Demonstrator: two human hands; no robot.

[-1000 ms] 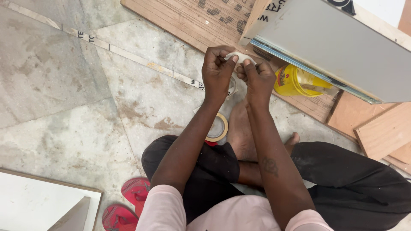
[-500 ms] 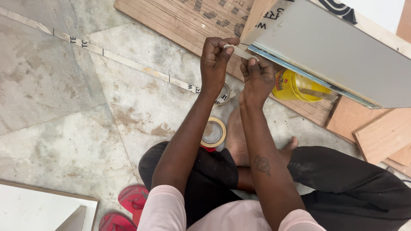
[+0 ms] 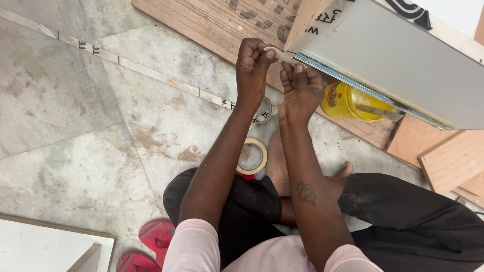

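The person sat cross-legged on the floor in pink sleeves and black trousers, a pair of red rubber sandals [image 3: 151,242] lying just beside the left knee. A roll of tan masking tape [image 3: 252,156] lay flat on the floor beside the bare foot, and a second, smaller tape roll [image 3: 263,111] lay beyond it, partly hidden by the left wrist.

Both arms reached forward. The left hand [image 3: 253,68] pinched a narrow pale strip of tape [image 3: 279,54] between thumb and forefinger, the strip running to the near corner of a grey laminated board [image 3: 398,65]. The right hand [image 3: 302,88] was loosely clenched just below that corner, fingertips bent up toward the strip; whether they gripped it could not be told.

Under the board's edge stood a yellow plastic tub [image 3: 348,103] with a flat wooden stick resting inside it. Brown plywood offcuts [image 3: 448,156] lay well to the right. A long printed plywood sheet [image 3: 217,25] lay farther off. The mottled grey stone floor [image 3: 75,126] spread wide to the left, crossed by a thin pale strip [image 3: 126,63].
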